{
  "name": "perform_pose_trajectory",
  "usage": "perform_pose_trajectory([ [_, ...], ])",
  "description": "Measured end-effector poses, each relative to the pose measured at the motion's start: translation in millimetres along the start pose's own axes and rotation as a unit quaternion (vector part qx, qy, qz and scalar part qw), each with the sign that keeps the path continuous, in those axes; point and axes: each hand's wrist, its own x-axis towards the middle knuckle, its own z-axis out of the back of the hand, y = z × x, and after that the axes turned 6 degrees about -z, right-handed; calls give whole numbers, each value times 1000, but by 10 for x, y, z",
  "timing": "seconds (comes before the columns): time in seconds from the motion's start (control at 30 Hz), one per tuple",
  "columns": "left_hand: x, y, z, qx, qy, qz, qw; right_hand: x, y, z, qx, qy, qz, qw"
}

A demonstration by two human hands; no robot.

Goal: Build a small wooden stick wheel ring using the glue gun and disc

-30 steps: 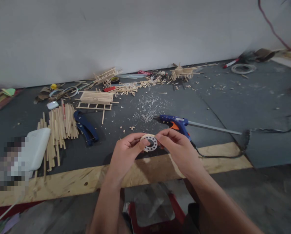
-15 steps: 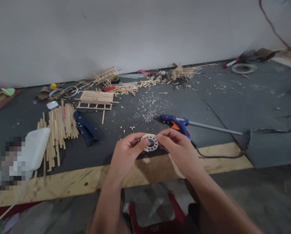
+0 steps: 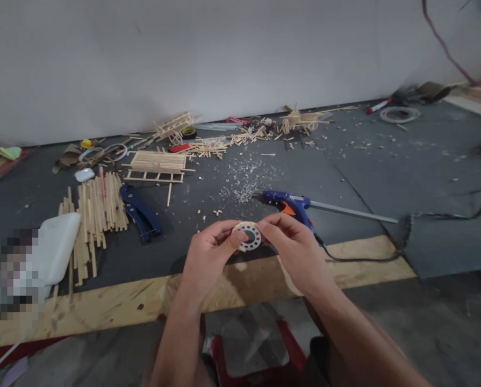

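A flat white ring (image 3: 253,246) with a row of holes is held up between my two hands, just above the table's near edge. Pale wood-coloured pieces run along part of its rim. My left hand (image 3: 213,251) pinches the ring's left side, thumb across its face. At the upper right of the rim, the fingertips of my right hand (image 3: 294,244) are closed and touching it; any small piece between them is hidden. A blue glue gun (image 3: 286,198) with an orange trigger lies just beyond my right hand, a long glue stick (image 3: 353,211) sticking out of its back.
Blue cutters (image 3: 140,212) and a pile of wooden sticks (image 3: 99,209) lie left, beside a white device (image 3: 60,247). Stick-built models (image 3: 157,161) and a small cart (image 3: 300,121) stand farther back. Glue threads (image 3: 246,180) and offcuts litter the middle. A black cord (image 3: 357,260) trails right.
The view has shifted very slightly. Both hands keep the same grip on the ring, with no clear movement.
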Motion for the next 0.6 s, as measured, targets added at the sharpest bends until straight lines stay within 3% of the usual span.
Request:
perform_pose_trajectory([
  [0.6,-16,-6,-50,-10,-11,-1,1000,-6,-35,-15,15,-10,26,1000],
])
